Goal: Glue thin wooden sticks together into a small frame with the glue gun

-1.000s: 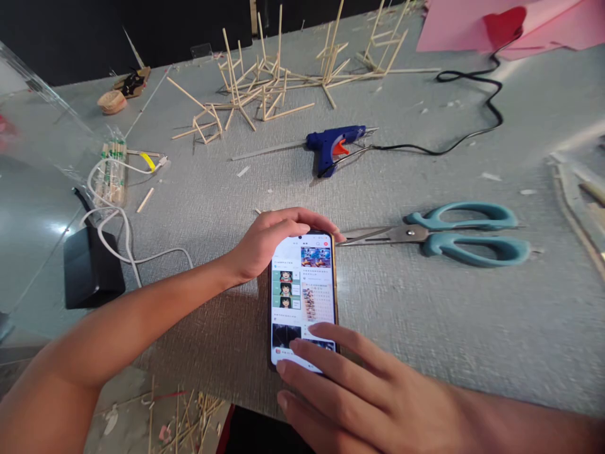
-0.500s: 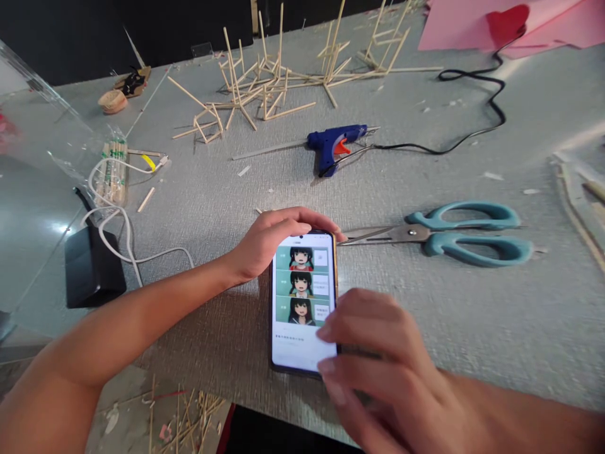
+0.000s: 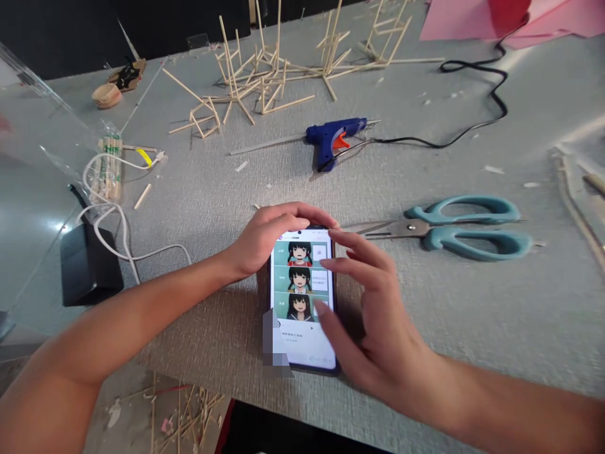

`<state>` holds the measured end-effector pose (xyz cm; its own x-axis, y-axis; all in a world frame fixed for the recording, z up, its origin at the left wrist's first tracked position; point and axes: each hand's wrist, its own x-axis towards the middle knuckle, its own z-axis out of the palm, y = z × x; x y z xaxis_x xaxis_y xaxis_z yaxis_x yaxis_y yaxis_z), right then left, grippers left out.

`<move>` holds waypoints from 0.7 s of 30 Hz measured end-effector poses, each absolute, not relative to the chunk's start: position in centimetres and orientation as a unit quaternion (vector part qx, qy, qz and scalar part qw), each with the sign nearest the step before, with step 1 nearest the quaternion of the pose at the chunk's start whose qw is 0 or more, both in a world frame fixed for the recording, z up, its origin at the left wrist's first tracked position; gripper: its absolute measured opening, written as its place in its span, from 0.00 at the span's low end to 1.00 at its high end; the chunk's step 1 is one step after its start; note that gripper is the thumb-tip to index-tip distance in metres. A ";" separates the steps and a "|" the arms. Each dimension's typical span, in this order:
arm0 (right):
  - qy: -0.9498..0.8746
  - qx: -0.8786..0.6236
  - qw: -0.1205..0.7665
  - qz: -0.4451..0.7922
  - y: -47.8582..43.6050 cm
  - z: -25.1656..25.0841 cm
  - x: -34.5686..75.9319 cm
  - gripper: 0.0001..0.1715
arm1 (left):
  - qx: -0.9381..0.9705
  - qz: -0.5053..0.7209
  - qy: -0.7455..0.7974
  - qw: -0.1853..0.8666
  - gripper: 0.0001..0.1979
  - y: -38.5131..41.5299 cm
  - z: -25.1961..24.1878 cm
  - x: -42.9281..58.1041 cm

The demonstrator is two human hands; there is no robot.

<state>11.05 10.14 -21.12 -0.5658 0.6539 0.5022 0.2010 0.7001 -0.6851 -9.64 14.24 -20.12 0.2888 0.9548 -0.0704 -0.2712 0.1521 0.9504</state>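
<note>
A smartphone (image 3: 302, 343) with a lit screen is at the table's near edge, showing three stacked cartoon panels with text below. My left hand (image 3: 269, 236) curls around its top end and grips it, thumb along the upper edge. Over the screen's right side, my right hand (image 3: 378, 296) has its fingers spread, the thumb at the lowest panel and the fingertips by the upper right edge. A pixelated patch hides the phone's lower left corner. Blue-handled scissors (image 3: 411, 228) lie to the right, blades pointing at the phone's top.
Beyond the phone lies a blue glue gun (image 3: 326, 142) with a black cord. Behind it stands a framework of thin wooden sticks (image 3: 236, 98). At left are a white cable (image 3: 125, 227), a black box (image 3: 89, 265) and bagged sticks (image 3: 111, 164). Pink paper (image 3: 454, 22) lies far right.
My right hand has moved up and opened out, from the lower right of the phone to over the panels. The screen content has shifted slightly. My left hand keeps its grip.
</note>
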 end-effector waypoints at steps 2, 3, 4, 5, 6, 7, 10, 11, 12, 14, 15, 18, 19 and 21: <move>-0.819 -0.265 0.400 0.315 10.3 -21.2 11.1 0.32 | 0.454 0.470 0.380 0.655 0.12 14.3 -20.0 -9.6; -0.814 -0.268 0.402 0.324 10.4 -21.2 11.2 0.32 | 0.452 0.473 0.379 0.655 0.11 14.3 -20.0 -9.6; -0.812 -0.269 0.401 0.329 10.4 -21.2 11.2 0.32 | 0.450 0.474 0.377 0.656 0.11 14.3 -20.0 -9.6; -0.812 -0.269 0.398 0.331 10.4 -21.2 11.2 0.32 | 0.450 0.474 0.373 0.659 0.11 14.3 -20.0 -9.6; -0.814 -0.269 0.396 0.329 10.4 -21.2 11.2 0.33 | 0.450 0.473 0.369 0.662 0.11 14.3 -20.0 -9.6; -0.817 -0.268 0.395 0.324 10.3 -21.2 11.2 0.34 | 0.450 0.473 0.365 0.664 0.11 14.3 -20.0 -9.6; -0.819 -0.275 0.399 0.308 10.2 -21.3 10.9 0.36 | 0.451 0.473 0.360 0.666 0.11 14.3 -20.1 -9.6; -0.819 -0.278 0.399 0.304 10.2 -21.3 10.9 0.36 | 0.450 0.473 0.362 0.665 0.11 14.3 -20.1 -9.6; -0.820 -0.279 0.398 0.302 10.2 -21.3 10.9 0.34 | 0.450 0.471 0.365 0.665 0.11 14.3 -20.1 -9.6; -0.819 -0.278 0.399 0.305 10.3 -21.3 10.8 0.30 | 0.452 0.470 0.369 0.663 0.12 14.3 -20.1 -9.5; -0.816 -0.278 0.402 0.307 10.4 -21.3 10.9 0.28 | 0.453 0.470 0.369 0.662 0.12 14.3 -20.1 -9.5; -0.806 -0.282 0.413 0.315 10.6 -21.5 11.0 0.26 | 0.458 0.467 0.375 0.657 0.12 14.2 -20.1 -9.5; -0.802 -0.284 0.415 0.321 10.6 -21.6 11.0 0.26 | 0.459 0.464 0.379 0.656 0.12 14.2 -20.1 -9.6; -0.793 -0.286 0.421 0.336 10.6 -21.9 11.1 0.26 | 0.459 0.461 0.385 0.655 0.13 14.2 -20.1 -9.6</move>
